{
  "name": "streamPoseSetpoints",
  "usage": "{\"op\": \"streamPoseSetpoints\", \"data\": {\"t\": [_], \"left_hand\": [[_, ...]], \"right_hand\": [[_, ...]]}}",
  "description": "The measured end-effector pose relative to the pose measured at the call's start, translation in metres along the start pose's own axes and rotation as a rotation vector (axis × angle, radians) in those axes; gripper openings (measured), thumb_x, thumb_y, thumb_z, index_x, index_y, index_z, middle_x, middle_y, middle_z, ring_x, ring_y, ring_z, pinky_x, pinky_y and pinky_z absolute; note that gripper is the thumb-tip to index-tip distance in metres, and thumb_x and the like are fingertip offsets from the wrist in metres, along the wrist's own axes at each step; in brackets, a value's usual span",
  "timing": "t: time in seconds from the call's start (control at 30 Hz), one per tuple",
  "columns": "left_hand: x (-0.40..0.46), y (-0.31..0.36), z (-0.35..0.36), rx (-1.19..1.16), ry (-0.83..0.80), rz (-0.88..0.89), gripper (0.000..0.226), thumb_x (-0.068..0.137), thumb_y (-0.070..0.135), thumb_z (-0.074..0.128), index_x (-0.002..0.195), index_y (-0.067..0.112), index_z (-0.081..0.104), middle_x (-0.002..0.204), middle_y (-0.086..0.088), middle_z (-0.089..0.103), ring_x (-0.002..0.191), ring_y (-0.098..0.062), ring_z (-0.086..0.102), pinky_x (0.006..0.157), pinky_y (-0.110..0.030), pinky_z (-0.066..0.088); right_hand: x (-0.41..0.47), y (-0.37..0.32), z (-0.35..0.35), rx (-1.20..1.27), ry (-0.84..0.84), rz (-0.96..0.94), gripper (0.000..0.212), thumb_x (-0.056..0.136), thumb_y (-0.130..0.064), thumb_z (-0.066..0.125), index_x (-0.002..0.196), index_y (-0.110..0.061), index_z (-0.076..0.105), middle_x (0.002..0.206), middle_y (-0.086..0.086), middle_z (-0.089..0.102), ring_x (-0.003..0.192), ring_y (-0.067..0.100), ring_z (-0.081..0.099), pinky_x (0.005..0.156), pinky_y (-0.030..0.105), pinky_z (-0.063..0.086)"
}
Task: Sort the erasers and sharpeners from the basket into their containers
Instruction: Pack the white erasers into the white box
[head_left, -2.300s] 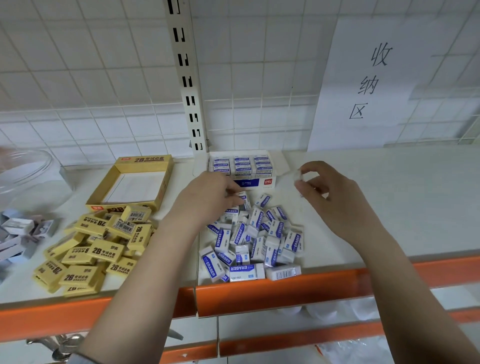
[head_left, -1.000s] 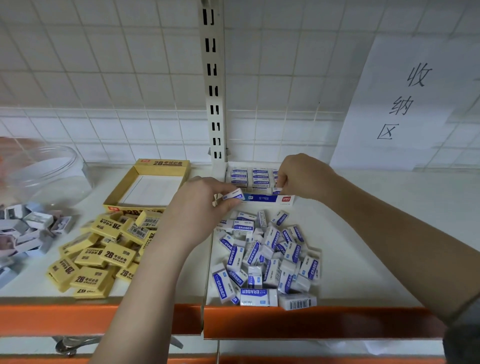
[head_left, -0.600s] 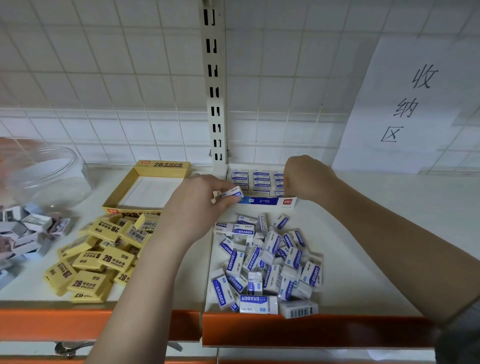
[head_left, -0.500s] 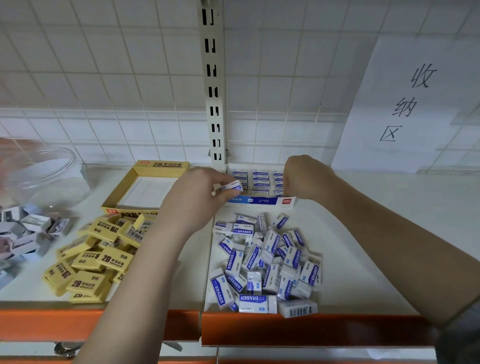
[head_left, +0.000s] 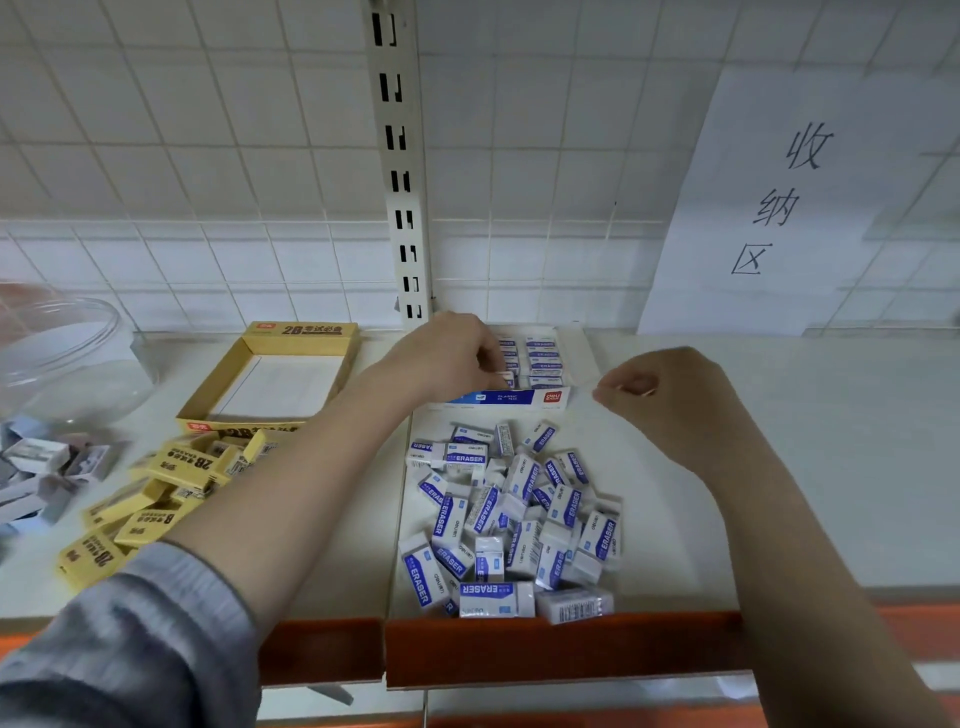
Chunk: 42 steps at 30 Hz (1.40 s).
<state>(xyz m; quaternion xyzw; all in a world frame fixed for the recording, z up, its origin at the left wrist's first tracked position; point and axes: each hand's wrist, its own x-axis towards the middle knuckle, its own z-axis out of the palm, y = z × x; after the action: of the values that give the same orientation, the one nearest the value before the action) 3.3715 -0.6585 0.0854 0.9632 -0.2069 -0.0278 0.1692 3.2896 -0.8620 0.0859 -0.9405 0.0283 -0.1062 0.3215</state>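
My left sleeve, grey knit, enters at the near left corner of the shelf; the bare forearm runs diagonally to the far centre. My left hand hangs palm-down over the white box, fingers curled, pinching a small white eraser at the box's left side. My right hand hovers just right of the box, fingers curled in and thumb against forefinger; whether it holds anything I cannot tell.

Nearest, along the orange front edge, lies a loose pile of white rectangular erasers in blue-printed sleeves, jumbled at all angles, between my two forearms. Left of my left forearm, yellow erasers, flat cardboard-coloured blocks marked 2B, lie scattered. At the left edge, blurred grey-and-white blocks lie heaped.

Farther back, the yellow box stands open, its white floor showing. The white box holds neat rows of blue-and-white erasers; my left hand hides its left part. A clear round bowl sits at the far left. Behind, a slotted metal upright rises against a white wire grid, and a paper sign with three handwritten characters hangs at the far right.
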Motion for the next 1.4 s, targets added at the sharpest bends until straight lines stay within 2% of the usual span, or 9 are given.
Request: {"op": "streamPoseSetpoints", "data": {"t": [0.27, 0.47, 0.6, 0.67, 0.87, 0.97, 1.2, 1.33, 1.4], "left_hand": [[0.008, 0.007, 0.004, 0.124, 0.001, 0.021, 0.012, 0.083, 0.024, 0.069, 0.094, 0.023, 0.072, 0.098, 0.006, 0.069, 0.090, -0.013, 0.062, 0.083, -0.033, 0.053], [0.002, -0.007, 0.004, 0.054, 0.039, 0.006, 0.014, 0.081, 0.027, 0.072, 0.095, 0.025, 0.072, 0.094, 0.008, 0.069, 0.085, -0.009, 0.058, 0.078, -0.029, 0.050], [-0.006, -0.016, -0.002, 0.122, 0.044, 0.001, 0.015, 0.085, 0.022, 0.067, 0.098, 0.028, 0.072, 0.099, 0.012, 0.066, 0.084, -0.005, 0.051, 0.055, -0.016, 0.033], [-0.005, -0.017, -0.005, 0.158, 0.030, 0.023, 0.018, 0.086, 0.019, 0.067, 0.100, 0.029, 0.072, 0.100, 0.011, 0.065, 0.085, -0.004, 0.048, 0.052, -0.013, 0.027], [0.002, -0.017, -0.004, 0.055, -0.007, 0.059, 0.016, 0.080, 0.015, 0.073, 0.094, 0.022, 0.075, 0.084, 0.006, 0.057, 0.090, -0.015, 0.056, 0.061, -0.021, 0.033], [0.000, -0.019, -0.004, 0.034, 0.009, 0.067, 0.019, 0.079, 0.016, 0.074, 0.097, 0.023, 0.074, 0.082, 0.008, 0.055, 0.088, -0.014, 0.054, 0.059, -0.020, 0.033], [-0.009, -0.021, -0.011, -0.020, 0.059, 0.049, 0.026, 0.081, 0.013, 0.072, 0.104, 0.025, 0.073, 0.083, 0.012, 0.050, 0.086, -0.012, 0.051, 0.070, -0.023, 0.034], [-0.018, -0.020, -0.014, -0.067, 0.132, 0.042, 0.023, 0.084, 0.010, 0.068, 0.103, 0.023, 0.073, 0.085, 0.007, 0.053, 0.112, -0.021, 0.054, 0.089, -0.033, 0.044], [-0.024, -0.019, -0.014, -0.097, 0.173, 0.042, 0.022, 0.084, 0.011, 0.068, 0.102, 0.022, 0.073, 0.081, 0.009, 0.051, 0.101, -0.018, 0.056, 0.084, -0.031, 0.044]], "right_hand": [[-0.017, 0.012, 0.001, 0.032, 0.009, 0.050, 0.009, 0.082, -0.028, 0.070, 0.084, -0.020, 0.073, 0.076, -0.013, 0.066, 0.072, -0.003, 0.058, 0.059, 0.011, 0.038], [-0.021, 0.008, 0.003, 0.042, -0.001, 0.053, 0.008, 0.083, -0.029, 0.069, 0.086, -0.022, 0.072, 0.071, -0.019, 0.059, 0.068, -0.007, 0.055, 0.057, 0.006, 0.035], [-0.023, 0.007, 0.006, 0.029, -0.042, 0.054, 0.010, 0.083, -0.031, 0.069, 0.088, -0.023, 0.072, 0.070, -0.021, 0.057, 0.067, -0.010, 0.053, 0.056, 0.003, 0.032], [-0.024, 0.006, 0.007, 0.036, -0.046, 0.057, 0.010, 0.083, -0.031, 0.069, 0.089, -0.023, 0.072, 0.070, -0.022, 0.057, 0.067, -0.010, 0.053, 0.054, 0.003, 0.034], [-0.027, 0.009, 0.010, 0.033, -0.053, 0.064, 0.013, 0.084, -0.032, 0.068, 0.092, -0.023, 0.072, 0.072, -0.022, 0.057, 0.068, -0.010, 0.052, 0.055, 0.002, 0.032], [-0.029, 0.011, 0.011, 0.043, -0.059, 0.070, 0.014, 0.083, -0.031, 0.069, 0.094, -0.022, 0.071, 0.074, -0.020, 0.056, 0.069, -0.009, 0.052, 0.058, 0.006, 0.032], [-0.032, 0.010, 0.010, 0.037, -0.158, 0.011, 0.005, 0.085, -0.022, 0.067, 0.083, -0.025, 0.070, 0.081, -0.015, 0.065, 0.070, -0.010, 0.054, 0.057, 0.001, 0.038], [-0.032, 0.012, 0.010, -0.026, -0.307, -0.029, 0.022, 0.089, -0.018, 0.061, 0.106, -0.029, 0.070, 0.097, -0.017, 0.064, 0.079, -0.007, 0.054, 0.069, 0.008, 0.038], [-0.031, 0.013, 0.010, -0.036, -0.416, -0.059, 0.030, 0.089, -0.017, 0.060, 0.114, -0.033, 0.067, 0.110, -0.017, 0.064, 0.086, -0.004, 0.057, 0.077, 0.018, 0.043]]}}
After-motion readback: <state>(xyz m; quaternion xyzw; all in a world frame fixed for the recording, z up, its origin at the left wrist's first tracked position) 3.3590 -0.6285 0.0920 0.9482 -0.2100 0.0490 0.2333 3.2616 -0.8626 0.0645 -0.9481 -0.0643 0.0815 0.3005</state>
